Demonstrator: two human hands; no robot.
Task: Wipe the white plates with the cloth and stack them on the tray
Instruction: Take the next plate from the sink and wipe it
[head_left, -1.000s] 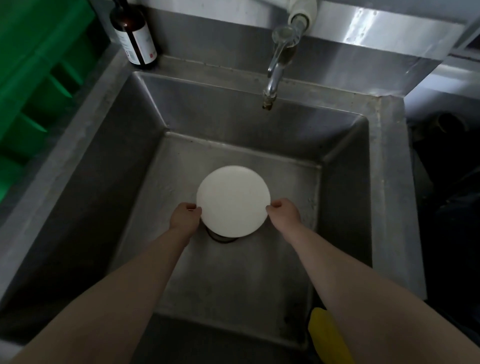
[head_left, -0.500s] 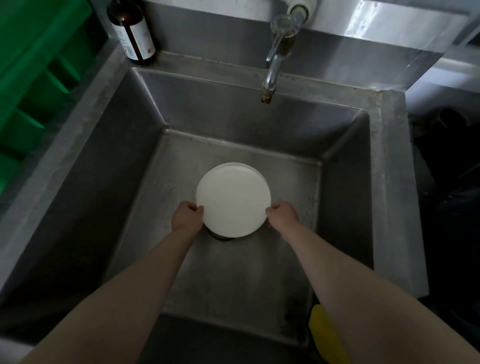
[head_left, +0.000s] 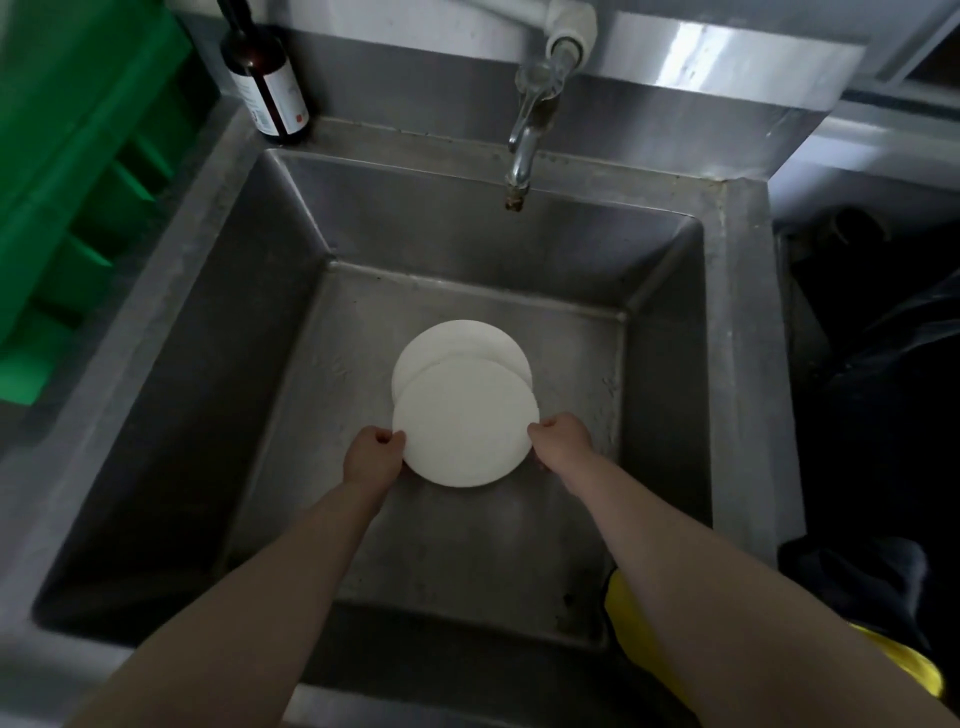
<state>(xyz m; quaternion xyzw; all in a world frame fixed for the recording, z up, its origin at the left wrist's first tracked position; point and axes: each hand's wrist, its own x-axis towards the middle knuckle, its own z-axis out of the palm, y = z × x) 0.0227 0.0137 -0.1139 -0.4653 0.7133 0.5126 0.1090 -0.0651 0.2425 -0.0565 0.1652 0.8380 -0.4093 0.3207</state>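
Note:
Two white plates are in the steel sink (head_left: 218, 332). I hold the upper white plate (head_left: 465, 421) by its rim, above the basin floor and towards me. My left hand (head_left: 373, 456) grips its left edge and my right hand (head_left: 563, 439) grips its right edge. The lower white plate (head_left: 457, 340) lies on the sink bottom behind it, partly covered by the upper one. A yellow cloth (head_left: 649, 660) hangs at the sink's front right corner, partly behind my right forearm. No tray is in view.
A tap (head_left: 524, 130) reaches over the back of the basin. A brown bottle (head_left: 265, 78) with a white label stands on the back left ledge. Green plastic crates (head_left: 67, 171) fill the left side. Dark objects (head_left: 878, 364) lie right of the sink.
The two plates sat as one stack; now the upper plate has come up and towards me in both hands, uncovering the far part of the lower one.

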